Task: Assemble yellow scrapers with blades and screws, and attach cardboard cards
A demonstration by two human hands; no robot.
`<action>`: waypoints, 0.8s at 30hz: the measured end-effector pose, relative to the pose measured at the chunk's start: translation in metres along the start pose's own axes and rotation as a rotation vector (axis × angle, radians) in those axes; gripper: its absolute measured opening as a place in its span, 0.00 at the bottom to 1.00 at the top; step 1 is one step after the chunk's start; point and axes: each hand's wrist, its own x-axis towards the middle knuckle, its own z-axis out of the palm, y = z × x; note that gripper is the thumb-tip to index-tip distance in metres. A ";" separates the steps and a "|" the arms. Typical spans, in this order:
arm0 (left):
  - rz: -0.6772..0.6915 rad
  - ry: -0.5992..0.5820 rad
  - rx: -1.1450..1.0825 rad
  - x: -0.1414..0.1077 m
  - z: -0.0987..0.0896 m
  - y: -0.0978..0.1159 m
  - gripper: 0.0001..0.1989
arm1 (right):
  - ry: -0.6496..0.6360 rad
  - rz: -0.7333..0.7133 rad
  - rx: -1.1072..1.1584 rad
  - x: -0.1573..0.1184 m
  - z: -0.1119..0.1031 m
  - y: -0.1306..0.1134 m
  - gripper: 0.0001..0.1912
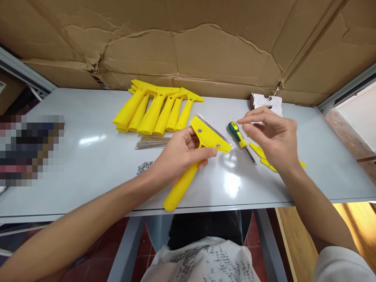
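Note:
My left hand (183, 150) is wrapped round a yellow scraper (183, 186) near its head. The scraper's head points up and right, with a metal blade (212, 127) along its far edge and two screws in its face. My right hand (272, 135) is raised over the table's right part, thumb and fingers apart, and I see nothing between them. A green and yellow screwdriver (237, 135) lies just left of it, tip toward me. Flat yellow pieces (260, 154) lie partly hidden under my right hand.
Several yellow scraper handles (152, 113) lie at the back left of the white table (88, 172). Metal blades (151, 142) and a pile of small screws (144, 167) are nearer. White printed cards (266, 102) stand at the back right, before a cardboard wall (188, 51).

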 end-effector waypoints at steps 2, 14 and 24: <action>0.005 0.027 0.034 -0.001 -0.001 0.003 0.21 | 0.047 0.052 -0.102 0.006 -0.007 0.010 0.07; -0.010 0.049 0.173 -0.004 -0.002 0.013 0.20 | -0.410 0.148 -0.919 0.010 0.008 0.039 0.26; 0.684 -0.009 0.960 -0.018 0.010 0.034 0.02 | -0.133 0.180 -0.344 0.023 -0.010 0.046 0.26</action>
